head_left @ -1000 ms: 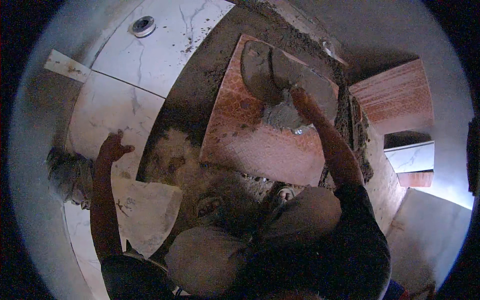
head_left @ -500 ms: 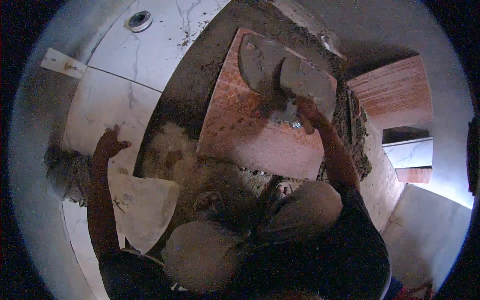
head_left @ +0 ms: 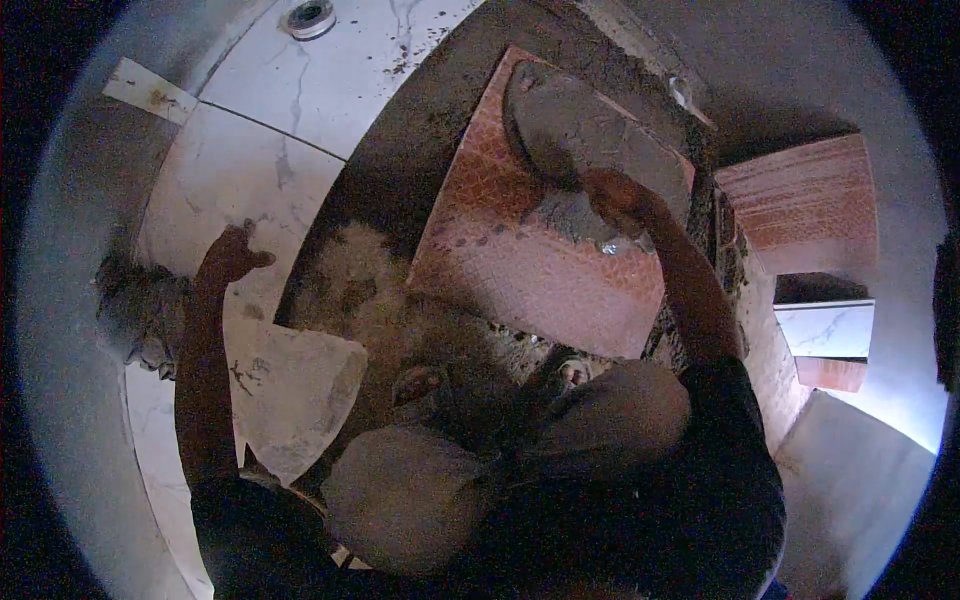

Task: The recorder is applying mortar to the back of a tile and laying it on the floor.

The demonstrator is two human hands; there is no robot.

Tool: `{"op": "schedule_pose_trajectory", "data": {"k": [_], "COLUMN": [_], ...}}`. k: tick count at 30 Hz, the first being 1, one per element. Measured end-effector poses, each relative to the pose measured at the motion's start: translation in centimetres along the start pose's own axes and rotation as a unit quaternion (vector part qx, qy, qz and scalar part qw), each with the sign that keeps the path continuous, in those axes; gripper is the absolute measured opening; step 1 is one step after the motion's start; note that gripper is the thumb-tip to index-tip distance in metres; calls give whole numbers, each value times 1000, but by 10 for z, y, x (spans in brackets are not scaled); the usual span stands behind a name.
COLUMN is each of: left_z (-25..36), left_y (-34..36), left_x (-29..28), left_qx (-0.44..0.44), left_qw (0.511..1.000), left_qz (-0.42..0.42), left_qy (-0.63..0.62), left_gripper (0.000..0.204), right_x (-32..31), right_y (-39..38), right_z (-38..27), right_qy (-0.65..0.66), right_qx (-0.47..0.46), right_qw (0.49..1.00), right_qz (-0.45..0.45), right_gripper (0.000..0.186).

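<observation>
1. Right hand (head_left: pixel 622 203): set over the grey mortar; fingers bent downward. State of grip: cannot tell whether it is closed on a tool or pressed into the mix.
2. Bright glint (head_left: pixel 612 247): small, just below the right hand; nature cannot be told.
3. Grey mortar (head_left: pixel 590 125): wet-looking, rounded mass, spread across the far part of the orange-red tile.
4. Orange-red tile (head_left: pixel 540 290): large, mottled face upward, lying askew on the floor ahead of the knees; near part bare of mortar, with dark spots.
5. Left hand (head_left: pixel 236 258): over the white veined tile at the left; grip spread, thumb apart from fingers. Contact with the surface cannot be told.
6. White veined tile (head_left: pixel 190 205): pale, grey-streaked, a straight joint along its far edge.
7. Metal ring (head_left: pixel 310 20): round, dark-centred, on the farther white tile (head_left: pixel 385 65).
8. Dark bed (head_left: pixel 400 150): rough, between the white tiles and the orange-red one.
9. Pale slab (head_left: pixel 295 390): stained, near the left forearm.
10. Grey bundle (head_left: pixel 140 305): crumpled, left of that forearm.
11. Reddish panel (head_left: pixel 810 205): streaked, at the right wall.
</observation>
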State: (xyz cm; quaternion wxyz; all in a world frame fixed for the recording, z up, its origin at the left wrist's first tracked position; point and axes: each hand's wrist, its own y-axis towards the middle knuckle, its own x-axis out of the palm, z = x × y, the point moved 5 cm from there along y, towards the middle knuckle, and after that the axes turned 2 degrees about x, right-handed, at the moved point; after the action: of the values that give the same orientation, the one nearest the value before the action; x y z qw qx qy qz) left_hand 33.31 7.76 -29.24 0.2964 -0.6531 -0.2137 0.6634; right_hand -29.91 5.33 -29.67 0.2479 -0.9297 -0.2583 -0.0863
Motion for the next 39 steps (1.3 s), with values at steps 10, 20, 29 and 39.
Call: {"op": "schedule_pose_trajectory", "data": {"k": [10,20,29,39], "left_z": [-1,-1,-1,-11], "left_y": [-2,2,2,9], "left_x": [1,2,2,10], "left_qx": [-17,-1,-11,19], "left_qw": [1000,1000,999,1000], "left_qz": [-18,1,-24,-10], "left_qy": [-14,2,-24,-14], "left_gripper": [100,101,102,105], "right_x": [5,-3,-12,-35], "right_y": [3,-59,-123,-171], "right_z": [19,8,26,26], "right_qy": [-747,-622,-378,-524], "right_qx": [174,236,261,170], "right_qw": [636,725,860,791], "right_qz": [90,179,222,266], "right_gripper": [36,31,28,28]}}
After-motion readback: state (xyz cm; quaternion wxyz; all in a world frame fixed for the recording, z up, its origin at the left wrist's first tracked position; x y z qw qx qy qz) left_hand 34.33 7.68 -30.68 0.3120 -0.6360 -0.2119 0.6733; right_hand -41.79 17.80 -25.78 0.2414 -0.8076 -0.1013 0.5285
